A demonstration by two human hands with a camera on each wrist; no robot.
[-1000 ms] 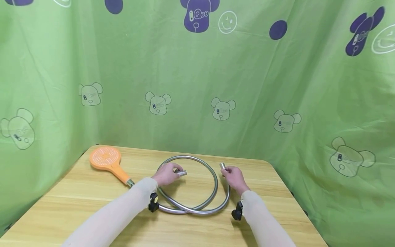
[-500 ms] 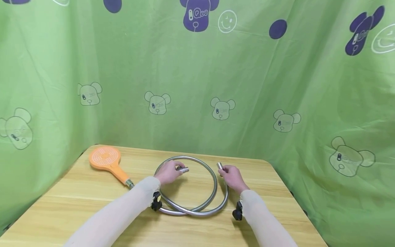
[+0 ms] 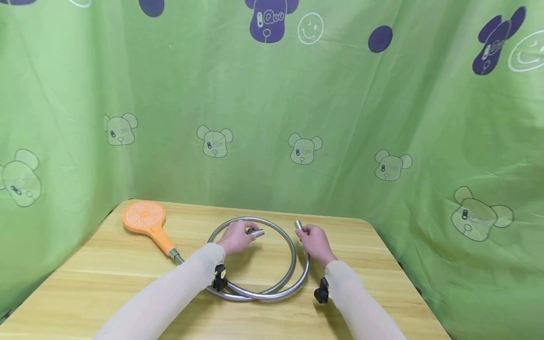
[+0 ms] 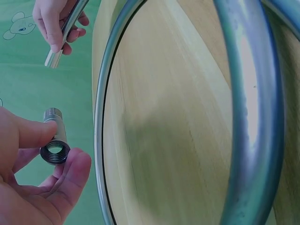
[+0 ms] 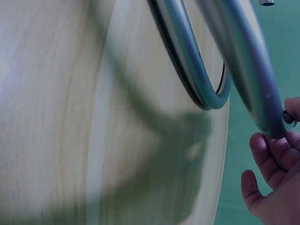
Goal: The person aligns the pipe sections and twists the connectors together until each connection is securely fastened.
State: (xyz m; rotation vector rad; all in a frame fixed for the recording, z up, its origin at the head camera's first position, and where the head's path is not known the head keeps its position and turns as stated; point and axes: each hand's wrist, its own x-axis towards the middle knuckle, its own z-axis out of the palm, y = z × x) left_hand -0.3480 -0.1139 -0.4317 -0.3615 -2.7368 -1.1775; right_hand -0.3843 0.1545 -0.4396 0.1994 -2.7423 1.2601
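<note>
My left hand [image 3: 235, 237] pinches a short metal pipe fitting [image 4: 55, 133] between thumb and fingers. In the left wrist view, it has outer threads at its far end and a hollow, threaded near end. My right hand [image 3: 316, 244] grips a metal shower hose [image 3: 292, 264] just behind its smooth end nut [image 3: 298, 225]. The nut and the fitting face each other with a gap between them, both held above the table. The hose loops below and between my hands. At the left, it runs to an orange shower head [image 3: 144, 217] lying on the table.
The pale wooden table [image 3: 340, 236] has its back edge close to a green printed curtain [image 3: 255, 184]. More curtain hangs at the left and right sides. A small black camera [image 3: 321, 290] is strapped to my right wrist, another [image 3: 219, 277] to the left.
My left hand has moved right with the fitting, and my right hand has moved left with the hose end. The gap has narrowed, and the hose loop has shifted slightly left.
</note>
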